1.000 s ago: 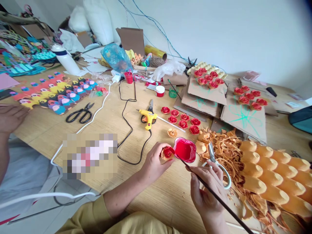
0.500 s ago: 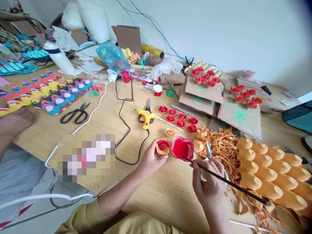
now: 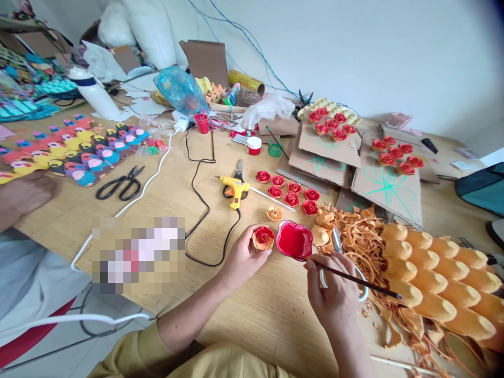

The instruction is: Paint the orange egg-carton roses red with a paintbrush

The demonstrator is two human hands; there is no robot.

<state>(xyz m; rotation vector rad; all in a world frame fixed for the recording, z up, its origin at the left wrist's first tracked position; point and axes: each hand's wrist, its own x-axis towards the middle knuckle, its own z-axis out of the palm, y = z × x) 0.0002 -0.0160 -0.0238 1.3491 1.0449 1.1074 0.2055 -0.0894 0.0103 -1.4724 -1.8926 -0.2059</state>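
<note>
Between the fingers of my left hand [image 3: 246,257] is a small paper rose [image 3: 263,238], red at the centre with orange outer petals. My right hand [image 3: 333,289] grips a dark-handled paintbrush [image 3: 358,280], its tip at the near rim of a bowl of red paint [image 3: 294,239]. The bowl stands just right of the rose. Partly hidden behind my right hand lie white-handled scissors [image 3: 363,286]. An unpainted orange rose [image 3: 274,213] sits beyond the bowl, with several red roses [image 3: 292,199] in rows behind it.
A yellow glue gun [image 3: 236,190] rests on scissors, its black cord curving nearby. Orange egg-carton cups [image 3: 429,273] and trimmings [image 3: 364,239] fill the right side. Black scissors [image 3: 120,188] lie left. Another person's hand [image 3: 29,197] is at the left edge. Cardboard sheets [image 3: 389,178] hold more roses.
The brush has shifted slightly left and flattened, its tip moving from inside the paint to the bowl's rim. My left hand holds the rose almost still. The other person's hand moved slightly.
</note>
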